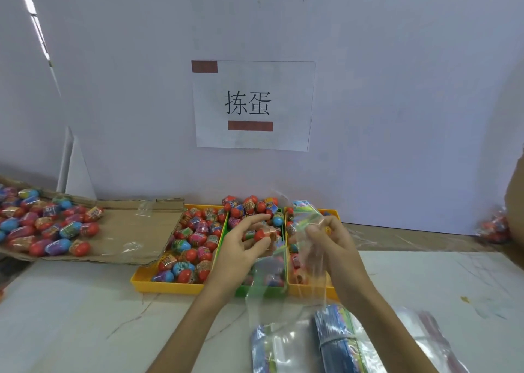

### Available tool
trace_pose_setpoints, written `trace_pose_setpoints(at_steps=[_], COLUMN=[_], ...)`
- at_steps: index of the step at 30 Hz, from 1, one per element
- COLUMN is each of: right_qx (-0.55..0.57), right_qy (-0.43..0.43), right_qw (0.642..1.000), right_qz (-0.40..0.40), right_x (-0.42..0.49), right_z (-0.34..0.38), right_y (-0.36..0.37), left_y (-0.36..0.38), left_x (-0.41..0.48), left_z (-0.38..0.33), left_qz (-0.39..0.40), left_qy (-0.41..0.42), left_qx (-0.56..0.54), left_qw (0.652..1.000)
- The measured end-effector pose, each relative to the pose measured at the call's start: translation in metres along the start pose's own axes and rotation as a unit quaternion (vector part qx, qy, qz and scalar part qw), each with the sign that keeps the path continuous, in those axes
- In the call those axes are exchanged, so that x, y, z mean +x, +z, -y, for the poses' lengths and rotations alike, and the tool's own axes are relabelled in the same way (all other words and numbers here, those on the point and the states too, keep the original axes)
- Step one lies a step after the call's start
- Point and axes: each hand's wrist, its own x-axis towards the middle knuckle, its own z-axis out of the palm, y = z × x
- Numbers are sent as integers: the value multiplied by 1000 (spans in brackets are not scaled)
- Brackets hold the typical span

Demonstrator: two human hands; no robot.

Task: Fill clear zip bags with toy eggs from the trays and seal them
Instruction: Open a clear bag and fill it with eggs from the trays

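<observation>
Head camera looks down on both forearms reaching forward side by side. Left hand (241, 248), palm turned inward, pinches a red toy egg (262, 235) between thumb and fingertips above the green tray (255, 292). Right hand (337, 245), fingers curled, grips the top edge of a clear zip bag (272, 284), which hangs down just beside the egg.

Left hand (241, 249) pinches a red egg (259, 235) beside the clear bag (286, 293) the right hand (333, 243) holds

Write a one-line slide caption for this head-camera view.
Left hand holds a red toy egg beside the clear zip bag gripped by the right hand, above egg-filled trays.
</observation>
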Motion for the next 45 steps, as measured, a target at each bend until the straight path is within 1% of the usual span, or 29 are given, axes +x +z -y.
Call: trace_pose_setpoints(at_steps=[4,7,9,11,12,14,16,19,21,23,27,29,31,33,35,37,38,42,45], right_qx=[17,-19,-39,-55,-52,-38,-39,-33,-43,-36,12,33,39,56,109,152,155,84,100], right_qy=[-26,-41,-35,-30,-30,-34,-44,-59,-64,-62,-66,-54,-33,-1,20,25,28,-7,-18], right_qw=[999,999,999,998,998,998,998,997,995,994,995,996,998,998,994,987,986,996,995], right_qz=[25,7,-3,-13,-17,-26,-36,-37,-64,-84,-71,-58,-37,-15,10,35,44,22,14], right_x=[8,12,14,15,16,16,16,16,16,16,10,7,5,2,-1,-2,0,10,19], right_z=[4,5,4,5,5,7,9,10,11,14,25,28,29,29,29,29,29,25,20], right_y=[-1,-3,-4,-5,-5,-7,-10,-17,-23,-28,-36,-37,-37,-35,-34,-31,-30,-23,-22], left_y=[3,4,6,7,8,11,16,23,27,30,34,35,34,33,31,27,26,17,14], left_x=[2,3,4,4,3,-1,-10,-30,-45,-56,-68,-68,-69,-69,-69,-67,-66,-63,-62], left_z=[0,0,1,3,4,6,10,23,30,34,31,27,23,18,14,14,15,21,23], left_qz=[22,4,-17,-35,-30,11,59,107,132,139,125,113,107,107,110,110,108,102,109], left_qy=[-26,-47,-52,-42,-36,-33,-24,15,27,28,37,23,-6,-65,-125,-150,-151,-151,-159], left_qx=[-108,-136,-91,13,53,99,131,182,205,231,255,217,139,34,-56,-93,-104,-159,-179], left_qw=[994,990,994,998,997,995,989,977,969,963,958,969,985,992,984,978,977,970,965])
